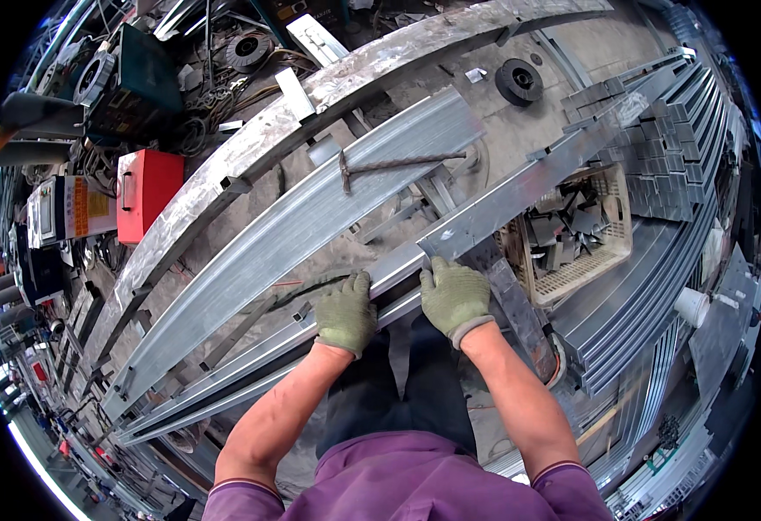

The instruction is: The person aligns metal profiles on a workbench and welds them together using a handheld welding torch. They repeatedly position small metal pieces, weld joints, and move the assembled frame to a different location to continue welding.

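Observation:
Both my hands wear olive-green work gloves. My left hand (pixel 346 314) is closed over the edge of a long, narrow metal channel (pixel 394 266) that runs from lower left up to the right in front of my legs. On the same channel, farther right, my right hand (pixel 455 295) curls its fingers over the edge, touching the corner of a flat metal strip (pixel 519 201). That strip overlaps the channel and extends toward the upper right. Beyond my hands lies a wide grey metal profile (pixel 311 207), with a rusty T-shaped rod (pixel 406 163) resting across it.
A cream plastic crate (pixel 582 276) of metal offcuts stands right of my right hand. Stacked metal profiles (pixel 632 291) lie beyond it. A curved beam (pixel 224 178) arcs across the far side. At left stand a red box (pixel 149 195) and welding machines. A black spool (pixel 519 82) lies farther off.

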`<state>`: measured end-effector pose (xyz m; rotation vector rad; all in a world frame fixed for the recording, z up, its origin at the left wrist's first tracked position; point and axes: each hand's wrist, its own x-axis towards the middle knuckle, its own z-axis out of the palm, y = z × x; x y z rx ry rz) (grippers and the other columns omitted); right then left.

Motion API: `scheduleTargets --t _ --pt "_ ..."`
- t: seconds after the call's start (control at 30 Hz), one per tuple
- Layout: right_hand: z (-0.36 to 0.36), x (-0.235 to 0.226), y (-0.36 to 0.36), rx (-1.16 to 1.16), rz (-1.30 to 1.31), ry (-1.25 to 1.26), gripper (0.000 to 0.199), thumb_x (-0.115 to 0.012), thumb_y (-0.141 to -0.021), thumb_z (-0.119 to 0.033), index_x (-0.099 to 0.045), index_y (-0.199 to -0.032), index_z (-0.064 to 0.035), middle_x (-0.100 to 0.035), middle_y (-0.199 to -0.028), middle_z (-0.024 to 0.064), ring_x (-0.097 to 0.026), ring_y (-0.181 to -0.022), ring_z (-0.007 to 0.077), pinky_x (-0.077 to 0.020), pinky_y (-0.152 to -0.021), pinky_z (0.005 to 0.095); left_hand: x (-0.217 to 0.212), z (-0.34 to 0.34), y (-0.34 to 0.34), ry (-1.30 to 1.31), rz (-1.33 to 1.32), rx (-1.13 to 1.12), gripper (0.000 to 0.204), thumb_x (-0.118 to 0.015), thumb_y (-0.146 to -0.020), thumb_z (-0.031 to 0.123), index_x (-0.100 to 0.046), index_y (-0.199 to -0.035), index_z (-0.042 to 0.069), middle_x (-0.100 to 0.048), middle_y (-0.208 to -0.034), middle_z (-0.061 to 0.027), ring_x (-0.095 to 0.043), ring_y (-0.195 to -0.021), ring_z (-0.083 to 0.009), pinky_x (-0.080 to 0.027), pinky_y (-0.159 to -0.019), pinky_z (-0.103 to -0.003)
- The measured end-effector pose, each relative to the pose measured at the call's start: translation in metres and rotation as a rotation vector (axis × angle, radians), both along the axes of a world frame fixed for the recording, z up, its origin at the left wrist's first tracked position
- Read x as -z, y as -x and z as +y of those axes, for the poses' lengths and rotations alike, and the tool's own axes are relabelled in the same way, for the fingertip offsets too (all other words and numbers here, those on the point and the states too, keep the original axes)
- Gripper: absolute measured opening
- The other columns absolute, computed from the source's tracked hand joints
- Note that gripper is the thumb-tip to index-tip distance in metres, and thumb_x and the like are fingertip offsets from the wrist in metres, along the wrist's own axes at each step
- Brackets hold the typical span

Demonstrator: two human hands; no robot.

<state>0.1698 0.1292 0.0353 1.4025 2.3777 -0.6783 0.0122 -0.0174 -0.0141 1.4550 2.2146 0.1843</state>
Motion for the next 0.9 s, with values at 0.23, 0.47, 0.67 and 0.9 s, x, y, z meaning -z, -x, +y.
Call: scheduleTargets --t 0.23,0.47,0.67,0.9 --pt "0.003 0.003 -0.004 0.029 0.063 0.05 0.039 -0.056 -0.105 -0.038 -0.071 -0.12 -0.0065 -0.076 -0.108 0.0207 -0.074 -0.097 0.042 -0.0564 -0.086 0.0557 -0.001 0.009 0.011 -0.057 -0.043 0.07 0.044 -0.076 -0.081 0.017 -0.067 -0.123 0.011 -0.072 -0.124 -0.0119 -0.071 -0.11 -0.0355 -0.057 -0.091 -0.05" --pt "0.005 0.009 -0.016 0.219 0.297 0.142 0.045 -0.071 -0.098 -0.036 -0.075 -0.129 -0.0046 -0.075 -0.117 0.0236 -0.072 -0.106 0.044 -0.0564 -0.093 0.0522 -0.011 0.023 0.009 0.115 -0.072 0.052 0.044 -0.076 -0.08 0.019 -0.069 -0.123 0.011 -0.074 -0.119 -0.0137 -0.072 -0.107 -0.0374 -0.056 -0.089 -0.051" --pt "0.003 0.014 -0.021 0.291 0.363 0.149 0.043 -0.075 -0.096 -0.035 -0.076 -0.127 -0.0056 -0.075 -0.116 0.0216 -0.072 -0.106 0.0421 -0.0573 -0.093 0.0494 -0.007 0.024 0.0 0.054 -0.063 0.023 0.052 -0.076 -0.078 0.019 -0.068 -0.129 0.01 -0.075 -0.119 -0.0161 -0.073 -0.104 -0.0393 -0.056 -0.092 -0.052" --pt "0.0 0.019 -0.026 0.39 0.468 0.224 0.05 -0.077 -0.094 -0.04 -0.074 -0.129 -0.0044 -0.074 -0.121 0.0208 -0.072 -0.108 0.0413 -0.0572 -0.094 0.049 -0.014 0.027 0.003 0.141 -0.03 0.076 0.054 -0.077 -0.08 0.021 -0.065 -0.131 0.009 -0.07 -0.127 -0.0159 -0.07 -0.112 -0.037 -0.055 -0.096 -0.05"
